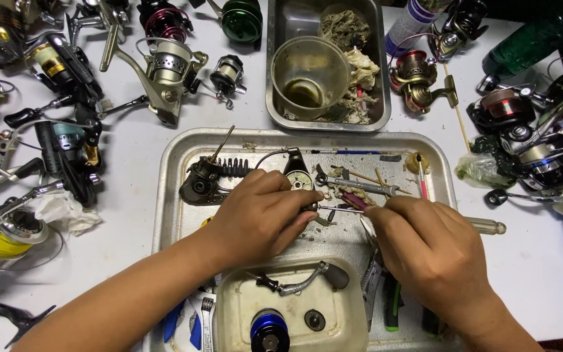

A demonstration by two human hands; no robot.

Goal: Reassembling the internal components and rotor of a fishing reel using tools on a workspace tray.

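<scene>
Hands meet over the metal tray. The left hand is closed on a small dark reel part, just beside the reel body. The right hand pinches a thin screwdriver whose long axis lies nearly level, tip pointing left into the part. A plastic tub sits below both hands.

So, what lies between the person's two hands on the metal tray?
In the head view, a thin metal rod spans the gap between left hand and right hand, above the dirty metal tray.
</scene>
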